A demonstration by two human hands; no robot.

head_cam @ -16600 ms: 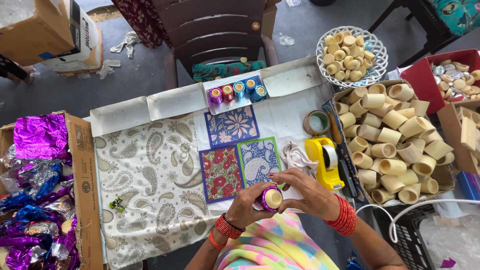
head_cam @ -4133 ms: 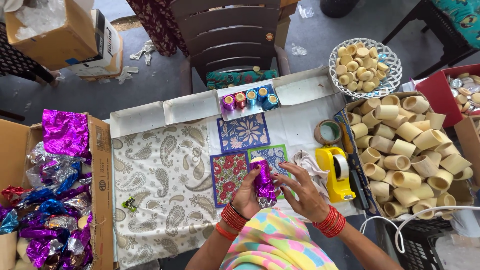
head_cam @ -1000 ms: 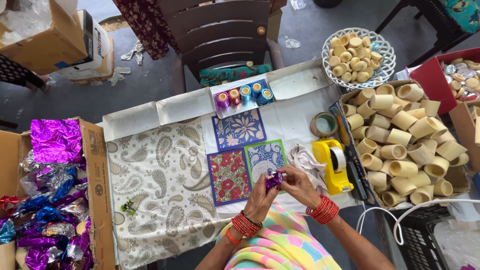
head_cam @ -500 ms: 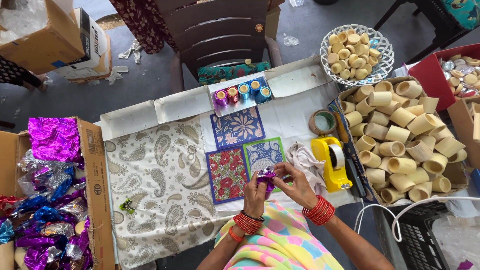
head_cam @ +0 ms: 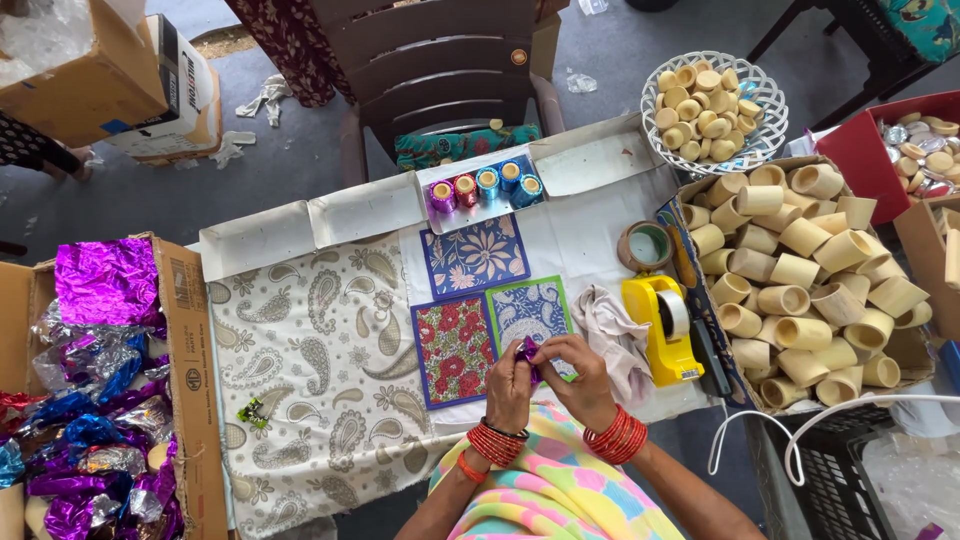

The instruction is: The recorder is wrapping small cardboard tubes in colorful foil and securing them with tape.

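A small purple foil-wrapped piece (head_cam: 527,349) is pinched between the left hand (head_cam: 512,385) and the right hand (head_cam: 580,378), both closed round it just above the near edge of the desk (head_cam: 300,340), over the green-bordered patterned card (head_cam: 530,310). Most of the piece is hidden by the fingers, so its shape cannot be told. Just right of the hands lie a crumpled cloth (head_cam: 615,335) and a yellow tape dispenser (head_cam: 668,325); beyond them stands a box of bare cream cylinders (head_cam: 800,280). Far to the left a carton of coloured foil (head_cam: 90,390) is kept. The thin foil could probably be torn by too hard a pinch, or left loose if its folds are not pressed flat.
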